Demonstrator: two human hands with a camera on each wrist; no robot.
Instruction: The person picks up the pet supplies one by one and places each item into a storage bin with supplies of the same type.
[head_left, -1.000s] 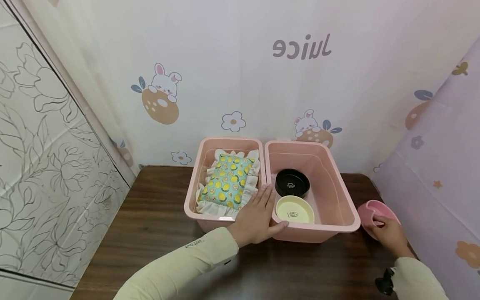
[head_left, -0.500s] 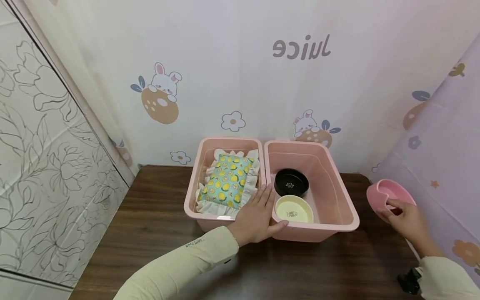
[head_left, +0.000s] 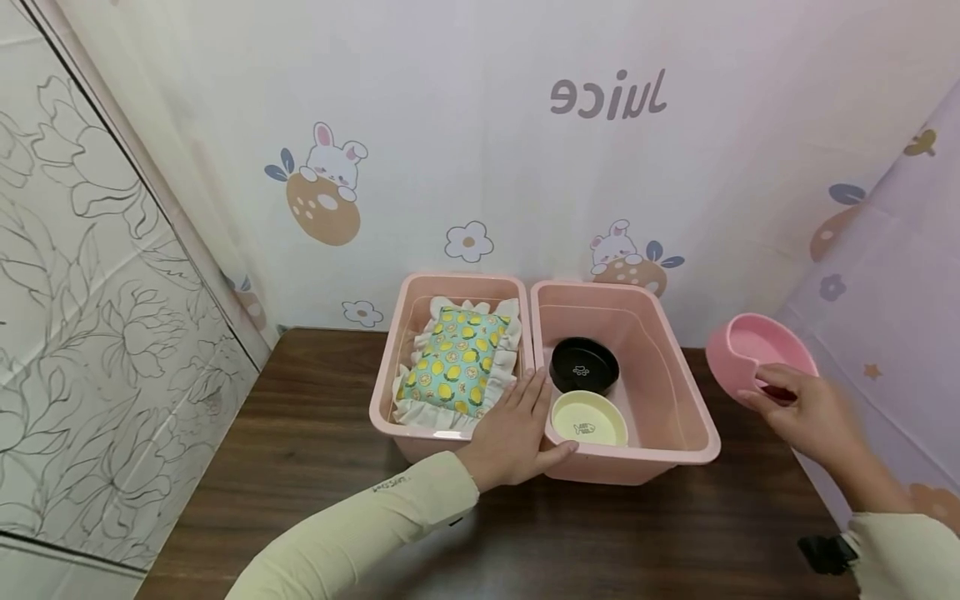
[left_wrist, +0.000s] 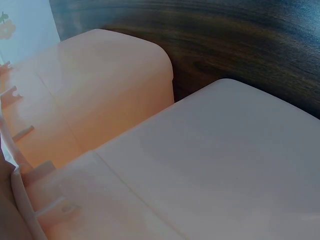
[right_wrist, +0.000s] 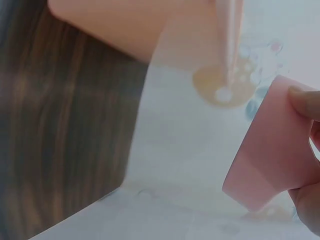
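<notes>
My right hand (head_left: 806, 412) pinches a pink bowl (head_left: 731, 360) by its dipped rim, raised above the table at the right of the bins. In the right wrist view the bowl (right_wrist: 275, 150) shows its smooth outer side, with the thumb on it. My left hand (head_left: 513, 433) lies with straight fingers across the adjoining rims of two pink plastic bins. The right bin (head_left: 667, 375) holds a black bowl (head_left: 584, 364) with a paw print and a pale yellow bowl (head_left: 588, 419) with a fish drawing. Inside the left bin (head_left: 397, 350) lies a lemon-print pillow (head_left: 457, 358) with white ruffles.
The bins stand side by side on a dark wooden table (head_left: 315, 442), close to a printed curtain (head_left: 420, 167) behind. Another curtain (head_left: 885, 333) borders the table on the right, and a floral panel (head_left: 97, 292) on the left.
My right hand has lifted the pink bowl from the table beside the right bin, first rightward and up, then higher and slightly back left. The left hand stays on the bin rims.
</notes>
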